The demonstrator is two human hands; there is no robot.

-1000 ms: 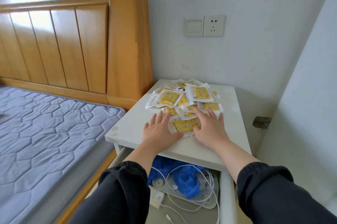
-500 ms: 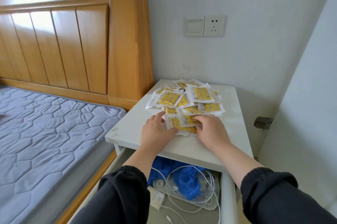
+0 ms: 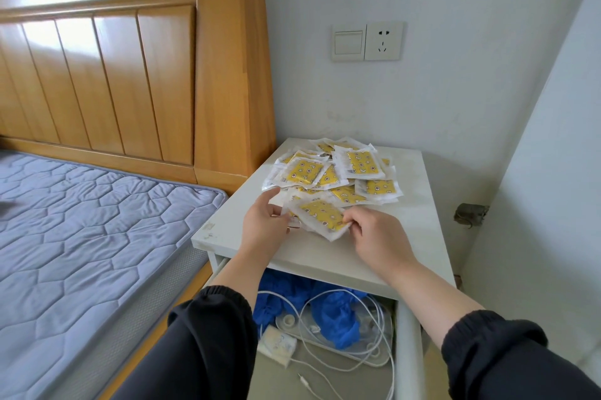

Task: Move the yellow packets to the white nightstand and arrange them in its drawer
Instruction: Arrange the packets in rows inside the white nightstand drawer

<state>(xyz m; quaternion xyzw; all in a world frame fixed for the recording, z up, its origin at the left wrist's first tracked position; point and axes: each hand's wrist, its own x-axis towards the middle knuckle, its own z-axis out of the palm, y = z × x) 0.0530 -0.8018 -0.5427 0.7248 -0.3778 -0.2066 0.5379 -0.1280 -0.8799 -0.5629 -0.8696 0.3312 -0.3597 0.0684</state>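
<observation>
A heap of several yellow packets (image 3: 338,171) in clear wrappers lies on the top of the white nightstand (image 3: 419,204). A small stack of yellow packets (image 3: 320,213) is raised a little above the nightstand top, near its front. My left hand (image 3: 265,225) holds the stack's left edge with curled fingers. My right hand (image 3: 377,238) pinches its right edge. Below the hands the nightstand drawer (image 3: 408,344) stands pulled out.
The drawer holds blue cloth (image 3: 338,318), coiled white cables (image 3: 374,337) and a small white box (image 3: 276,346). A wooden headboard (image 3: 162,74) and a grey quilted mattress (image 3: 81,230) lie to the left. A wall switch and socket (image 3: 367,41) are above, and a white wall (image 3: 553,204) to the right.
Both hands went from lying flat on the front packets to gathering them together, and now hold a small stack lifted off the nightstand top, drawn slightly toward me.
</observation>
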